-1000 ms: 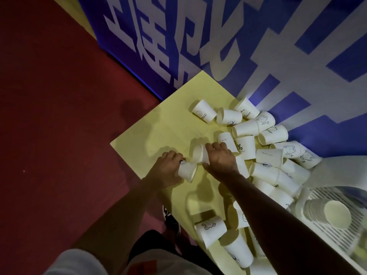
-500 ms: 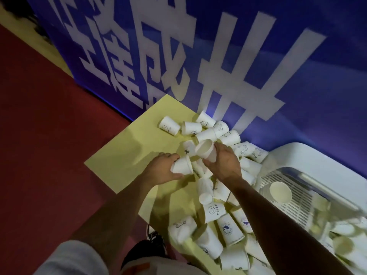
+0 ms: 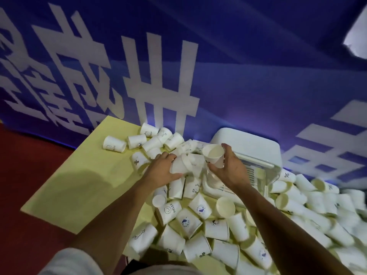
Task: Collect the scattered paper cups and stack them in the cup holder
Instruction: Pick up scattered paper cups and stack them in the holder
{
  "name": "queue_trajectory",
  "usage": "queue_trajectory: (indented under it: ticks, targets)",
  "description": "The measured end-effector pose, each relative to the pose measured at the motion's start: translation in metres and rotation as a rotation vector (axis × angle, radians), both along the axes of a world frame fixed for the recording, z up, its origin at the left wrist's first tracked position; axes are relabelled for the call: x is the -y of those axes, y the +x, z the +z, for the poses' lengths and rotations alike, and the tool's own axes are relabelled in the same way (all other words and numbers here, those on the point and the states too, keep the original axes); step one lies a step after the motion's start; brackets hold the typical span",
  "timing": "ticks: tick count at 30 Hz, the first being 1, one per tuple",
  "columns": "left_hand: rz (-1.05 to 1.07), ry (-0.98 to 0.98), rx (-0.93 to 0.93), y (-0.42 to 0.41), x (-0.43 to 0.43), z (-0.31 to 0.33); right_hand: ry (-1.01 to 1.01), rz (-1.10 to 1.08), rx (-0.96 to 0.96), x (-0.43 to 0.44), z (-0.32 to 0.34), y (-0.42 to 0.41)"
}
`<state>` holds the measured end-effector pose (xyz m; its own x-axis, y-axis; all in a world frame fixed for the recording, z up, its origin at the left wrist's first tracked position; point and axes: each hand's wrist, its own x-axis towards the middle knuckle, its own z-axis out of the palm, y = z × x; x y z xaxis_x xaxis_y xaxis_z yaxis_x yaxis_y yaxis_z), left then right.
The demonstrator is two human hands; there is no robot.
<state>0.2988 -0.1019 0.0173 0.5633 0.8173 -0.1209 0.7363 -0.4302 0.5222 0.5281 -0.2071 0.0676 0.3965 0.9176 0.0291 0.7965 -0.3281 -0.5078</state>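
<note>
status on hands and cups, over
Left hand gripping a sideways cup. Right hand holding an upright cup by the white holder. Loose cups heaped around it.

Rightmost cups [image 3: 346, 205] blurred, probably cropped by edge.

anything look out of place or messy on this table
Yes: dozens of paper cups lie tipped on their sides, heaped across the right half of the yellow table and against the white unit. The right hand holds a raised cup, mouth up; the left hand grips a sideways cup. No spill shows.
</note>
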Motion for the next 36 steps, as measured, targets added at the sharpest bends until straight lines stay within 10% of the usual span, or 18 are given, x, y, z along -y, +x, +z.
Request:
queue_trajectory:
  ticks: [36]
  targets:
    - [-0.072,-0.079,-0.014,0.036,0.011,0.001,-0.152,-0.006,0.192,0.031,-0.037,0.029]
